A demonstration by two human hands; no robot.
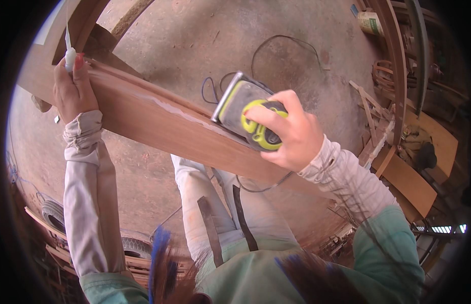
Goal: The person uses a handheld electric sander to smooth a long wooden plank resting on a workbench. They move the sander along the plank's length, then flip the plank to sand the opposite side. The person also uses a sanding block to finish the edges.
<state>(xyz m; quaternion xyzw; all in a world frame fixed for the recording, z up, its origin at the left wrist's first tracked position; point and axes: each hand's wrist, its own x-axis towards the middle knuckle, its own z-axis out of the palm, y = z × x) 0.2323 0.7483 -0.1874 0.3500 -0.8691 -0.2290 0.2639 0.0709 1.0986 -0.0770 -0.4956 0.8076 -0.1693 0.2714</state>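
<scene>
A long reddish-brown wooden board slants across in front of me, with a pale, whitish streak running along its upper edge. My right hand is wrapped round a grey and lime-green palm sander, which is tilted on its side against the board's far edge. At the board's left end, my left hand is closed around a small bottle with a long thin white nozzle pointing up; the fingers hide most of its body. That hand also rests against the board.
A dark cord loops over the concrete floor beyond the board. Curved wooden frame parts and a white bucket stand at the right, near loose wood offcuts. Tyres lie at the lower left.
</scene>
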